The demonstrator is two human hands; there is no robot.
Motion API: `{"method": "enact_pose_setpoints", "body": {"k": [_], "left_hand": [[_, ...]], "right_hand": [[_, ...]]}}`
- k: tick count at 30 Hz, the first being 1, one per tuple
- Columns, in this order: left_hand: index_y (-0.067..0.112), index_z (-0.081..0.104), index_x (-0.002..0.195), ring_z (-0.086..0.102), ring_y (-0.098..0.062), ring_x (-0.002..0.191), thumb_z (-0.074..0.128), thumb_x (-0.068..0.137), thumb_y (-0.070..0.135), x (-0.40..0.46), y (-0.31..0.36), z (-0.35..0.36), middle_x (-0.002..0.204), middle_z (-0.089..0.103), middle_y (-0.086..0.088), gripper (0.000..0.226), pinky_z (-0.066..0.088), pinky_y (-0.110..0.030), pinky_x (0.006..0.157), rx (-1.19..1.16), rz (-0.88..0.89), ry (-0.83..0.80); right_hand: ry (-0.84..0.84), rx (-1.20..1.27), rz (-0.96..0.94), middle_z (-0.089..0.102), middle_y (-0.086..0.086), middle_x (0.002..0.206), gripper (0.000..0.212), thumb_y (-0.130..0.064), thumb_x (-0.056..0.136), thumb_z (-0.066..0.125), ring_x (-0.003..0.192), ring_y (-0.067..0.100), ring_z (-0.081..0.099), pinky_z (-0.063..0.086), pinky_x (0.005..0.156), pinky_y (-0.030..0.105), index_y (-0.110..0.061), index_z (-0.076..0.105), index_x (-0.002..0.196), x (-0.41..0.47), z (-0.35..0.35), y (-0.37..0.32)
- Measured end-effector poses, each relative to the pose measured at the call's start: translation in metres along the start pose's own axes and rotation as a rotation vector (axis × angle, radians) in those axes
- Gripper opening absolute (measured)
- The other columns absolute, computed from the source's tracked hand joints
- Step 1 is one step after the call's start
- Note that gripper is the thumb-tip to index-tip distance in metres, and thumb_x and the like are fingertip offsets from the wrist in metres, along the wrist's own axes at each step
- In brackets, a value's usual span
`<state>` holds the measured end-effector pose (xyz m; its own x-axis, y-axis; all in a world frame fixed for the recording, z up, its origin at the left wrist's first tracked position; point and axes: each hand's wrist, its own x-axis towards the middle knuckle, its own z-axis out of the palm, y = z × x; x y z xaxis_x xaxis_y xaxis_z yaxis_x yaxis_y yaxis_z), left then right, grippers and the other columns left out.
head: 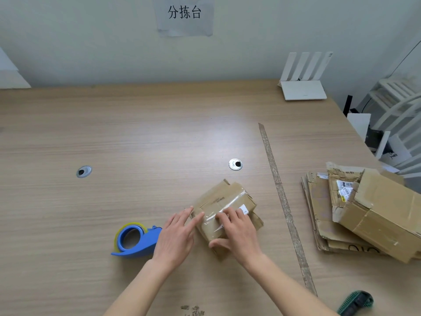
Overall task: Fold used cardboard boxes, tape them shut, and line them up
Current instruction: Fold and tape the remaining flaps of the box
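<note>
At the table's (114, 133) near edge, a green-and-black tool (355, 303) is lying at the lower right, cut off by the frame so its kind is hard to tell, and some faint dark marks are showing on the wood at the bottom edge. Just beyond, both hands are working on a small closed box (224, 210) sitting near the middle of the table: the right hand (237, 233) is lying over its top, fingers pressing flat on a shiny strip of clear tape and the thumb hooking round the near corner, so it is covering much of the lid; the left hand (176, 238) is resting with relaxed, straight fingers, its fingertips touching the box's left edge and gripping nothing. What the box is holding cannot be seen. Left of that hand, a blue tape dispenser (136, 241) is standing on the table, partly hidden by the wrist. To the right, a long brown strip (282, 201) is running away across the wood, and past it a pile of flattened cardboard (319, 213) is lying with a larger half-open box (385, 215) tilting on top, its inside facing away and its far side running out of frame. Two metal cable holes (235, 164) are showing farther back. A white router (304, 87) is standing by the wall, and a paper sign (184, 15) is hanging above.
</note>
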<state>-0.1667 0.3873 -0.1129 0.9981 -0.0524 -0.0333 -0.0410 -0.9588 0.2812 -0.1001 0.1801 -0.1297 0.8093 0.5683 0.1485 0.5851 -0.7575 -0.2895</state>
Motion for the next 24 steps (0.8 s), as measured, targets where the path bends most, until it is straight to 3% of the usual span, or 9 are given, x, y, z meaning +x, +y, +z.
{"method": "enact_pose_setpoints", "body": {"k": [3,6,8,10,12,15,19,22,24], "left_hand": [[0.037,0.043,0.148,0.042,-0.019,0.139,0.060,0.092,0.024,-0.003,0.003,0.002,0.157,0.038,0.003,0.060,0.038,-0.034,0.110,-0.089,-0.027,0.022],[0.043,0.033,0.152,0.027,-0.013,0.147,0.048,0.097,0.054,-0.006,0.002,0.002,0.164,0.018,0.011,0.057,0.030,-0.033,0.116,-0.160,-0.065,0.011],[0.044,0.030,0.153,0.025,-0.011,0.147,0.043,0.089,0.074,-0.004,0.003,0.000,0.165,0.014,0.014,0.072,0.028,-0.033,0.117,-0.157,-0.072,-0.014],[0.043,0.029,0.153,0.021,-0.011,0.148,0.046,0.080,0.083,0.000,0.005,-0.003,0.165,0.012,0.014,0.085,0.025,-0.033,0.118,-0.138,-0.071,-0.047],[0.042,0.031,0.153,0.018,-0.011,0.149,0.050,0.077,0.084,0.004,0.007,-0.003,0.165,0.012,0.013,0.089,0.021,-0.033,0.119,-0.134,-0.079,-0.058],[0.041,0.034,0.151,0.018,-0.012,0.151,0.054,0.082,0.076,0.011,0.008,-0.003,0.165,0.016,0.012,0.081,0.018,-0.033,0.121,-0.129,-0.093,-0.045],[0.035,0.041,0.149,0.025,-0.018,0.149,0.061,0.087,0.064,0.017,0.012,-0.002,0.164,0.021,0.006,0.072,0.020,-0.035,0.121,-0.120,-0.118,0.021],[0.030,0.046,0.147,0.033,-0.020,0.146,0.063,0.087,0.058,0.016,0.011,-0.001,0.160,0.033,0.002,0.068,0.023,-0.038,0.120,-0.082,-0.123,0.079],[0.029,0.049,0.144,0.036,-0.019,0.144,0.063,0.087,0.058,0.013,0.006,0.000,0.157,0.039,0.001,0.066,0.023,-0.039,0.120,-0.040,-0.131,0.091]], "right_hand": [[0.004,0.100,0.045,0.058,-0.004,0.105,0.075,-0.083,0.065,0.056,0.092,0.018,0.057,0.051,0.074,0.030,-0.021,0.065,0.107,0.000,-0.003,-0.008],[-0.102,0.092,-0.086,0.056,-0.008,0.131,0.060,-0.076,0.080,0.053,0.115,0.017,0.058,0.046,0.086,0.033,-0.030,0.065,0.116,0.007,-0.024,0.006],[-0.218,0.044,-0.117,0.039,-0.011,0.154,0.060,-0.066,0.082,0.064,0.138,0.017,0.042,0.036,0.104,0.037,-0.037,0.055,0.135,0.015,-0.038,0.022],[-0.363,0.013,-0.110,0.014,-0.010,0.167,0.074,-0.052,0.081,0.074,0.153,0.016,0.015,0.020,0.119,0.041,-0.043,0.042,0.147,0.028,-0.050,0.038],[-0.463,-0.043,-0.125,-0.004,-0.010,0.169,0.074,-0.037,0.083,0.077,0.155,0.014,-0.006,0.007,0.125,0.044,-0.049,0.039,0.146,0.044,-0.057,0.051],[-0.544,-0.060,-0.144,-0.008,-0.003,0.170,0.070,-0.026,0.083,0.078,0.154,0.016,-0.017,-0.004,0.126,0.043,-0.051,0.041,0.137,0.062,-0.059,0.059],[-0.543,-0.046,-0.112,0.017,0.004,0.163,0.065,-0.040,0.079,0.081,0.155,0.021,0.001,-0.002,0.126,0.041,-0.048,0.045,0.133,0.067,-0.061,0.053],[-0.434,-0.004,0.034,0.036,0.004,0.137,0.066,-0.065,0.074,0.074,0.133,0.027,0.039,0.028,0.114,0.037,-0.049,0.048,0.132,0.052,-0.054,0.036],[-0.319,-0.006,0.192,0.040,0.002,0.127,0.069,-0.078,0.073,0.064,0.119,0.025,0.049,0.040,0.100,0.036,-0.049,0.047,0.133,0.041,-0.046,0.020]]}}
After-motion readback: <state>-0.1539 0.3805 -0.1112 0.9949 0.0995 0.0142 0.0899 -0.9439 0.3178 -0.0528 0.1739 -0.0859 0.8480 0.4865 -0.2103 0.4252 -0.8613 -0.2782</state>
